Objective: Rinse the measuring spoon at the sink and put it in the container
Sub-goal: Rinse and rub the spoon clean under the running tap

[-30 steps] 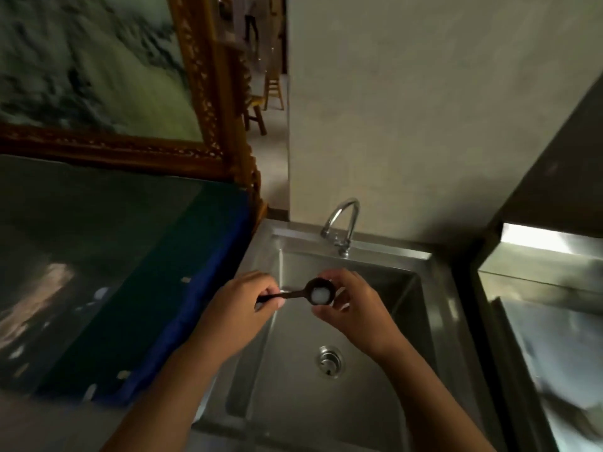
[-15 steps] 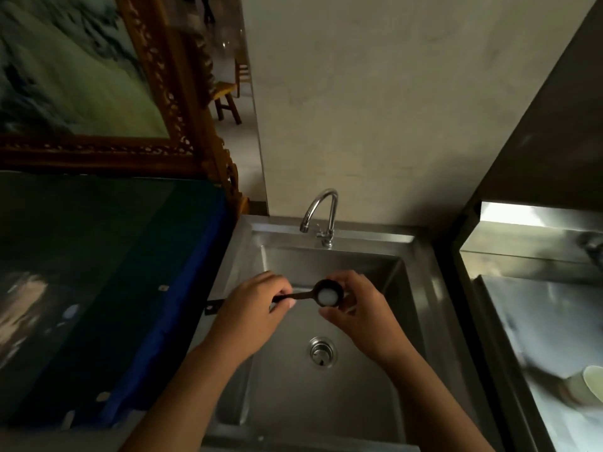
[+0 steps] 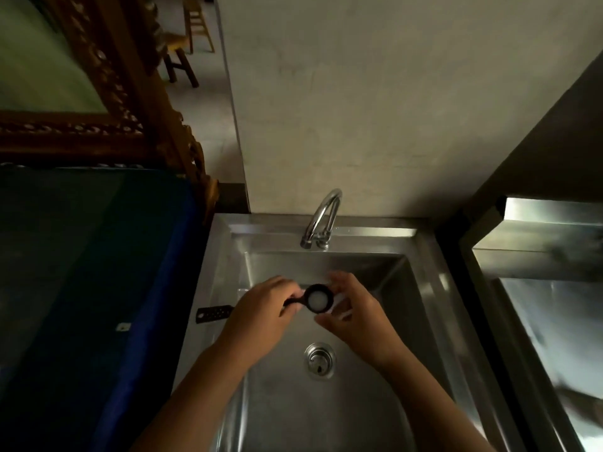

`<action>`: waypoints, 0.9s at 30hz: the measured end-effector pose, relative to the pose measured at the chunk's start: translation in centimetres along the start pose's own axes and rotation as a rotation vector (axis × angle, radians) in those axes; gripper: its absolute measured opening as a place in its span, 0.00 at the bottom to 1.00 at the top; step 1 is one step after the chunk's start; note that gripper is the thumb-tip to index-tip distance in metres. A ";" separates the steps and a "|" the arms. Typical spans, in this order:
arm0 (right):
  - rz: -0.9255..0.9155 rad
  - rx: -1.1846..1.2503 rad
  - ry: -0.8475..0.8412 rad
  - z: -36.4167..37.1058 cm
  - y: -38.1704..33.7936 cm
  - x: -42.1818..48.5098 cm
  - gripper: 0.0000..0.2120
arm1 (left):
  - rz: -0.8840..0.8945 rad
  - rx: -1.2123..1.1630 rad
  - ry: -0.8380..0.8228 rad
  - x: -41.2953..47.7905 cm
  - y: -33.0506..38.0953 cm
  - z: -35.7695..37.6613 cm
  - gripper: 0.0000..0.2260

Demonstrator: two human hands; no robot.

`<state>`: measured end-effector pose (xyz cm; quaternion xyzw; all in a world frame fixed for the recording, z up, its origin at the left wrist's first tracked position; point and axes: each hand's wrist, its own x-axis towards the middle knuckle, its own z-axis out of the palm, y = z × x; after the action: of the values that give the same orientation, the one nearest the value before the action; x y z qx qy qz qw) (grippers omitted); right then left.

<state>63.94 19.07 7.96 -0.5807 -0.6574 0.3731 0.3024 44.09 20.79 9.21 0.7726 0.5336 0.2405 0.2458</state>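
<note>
Over the last second my view has swung to centre the sink (image 3: 424, 288), while my left hand (image 3: 261, 318) keeps pinching the measuring spoon (image 3: 316, 299) handle and my right hand (image 3: 352, 318) stays cupped round its bowl. The spoon remains above the basin, short of the dry faucet (image 3: 321, 220), so I judge rinsing hasn't begun

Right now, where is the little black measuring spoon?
The measuring spoon is held over the middle of the sink, between the left hand on its handle and the right hand at its bowl, below the tap and above the drain.
</note>
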 end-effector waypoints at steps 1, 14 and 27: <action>0.059 0.025 -0.021 0.4 2.5 2.0 0.30 | -0.016 -0.011 -0.030 1.8 -2.0 1.8 0.05; 0.399 0.116 0.194 1.3 13.6 19.2 0.25 | -0.133 -0.035 -0.047 8.0 -8.1 8.3 0.06; 0.330 0.353 0.223 6.0 16.3 25.9 0.06 | -0.140 -0.126 -0.007 10.5 -11.4 10.8 0.06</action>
<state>64.05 44.60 -9.87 -0.6559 -0.4412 0.4598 0.4046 46.21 32.91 -5.14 0.7174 0.5691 0.2530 0.3121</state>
